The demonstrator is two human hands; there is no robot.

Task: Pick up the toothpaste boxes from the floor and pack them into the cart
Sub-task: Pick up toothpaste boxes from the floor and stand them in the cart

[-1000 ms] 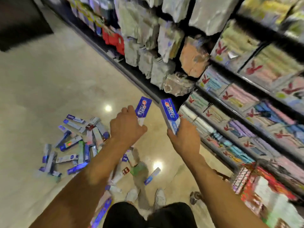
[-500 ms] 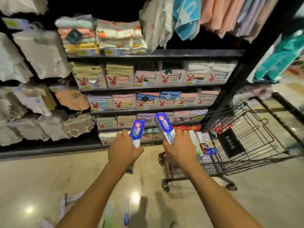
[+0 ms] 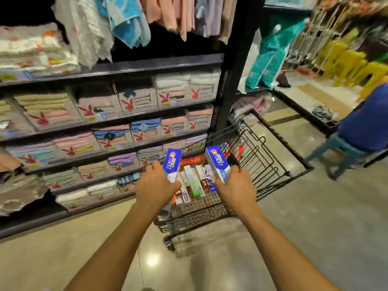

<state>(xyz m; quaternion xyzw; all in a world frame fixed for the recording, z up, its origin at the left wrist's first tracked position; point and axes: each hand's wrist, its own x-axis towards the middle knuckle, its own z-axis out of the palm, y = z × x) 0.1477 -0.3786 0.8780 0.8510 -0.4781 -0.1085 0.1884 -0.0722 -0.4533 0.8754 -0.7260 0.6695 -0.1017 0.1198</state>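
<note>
Our left hand (image 3: 156, 185) and right hand (image 3: 237, 186) each clutch a box (image 3: 172, 162) at the cart (image 3: 264, 160); the nine o'clock one may fall outside.

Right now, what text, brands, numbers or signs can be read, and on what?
"Crest": left blue box, gripped by the left hand.
"Crest": right blue box, gripped by the right hand.
Packed boxes in the cart: print too blurred to read.
Towel packs: red rabbit logo only, no readable words.
Yellow shelf tags: too small to read.
</note>
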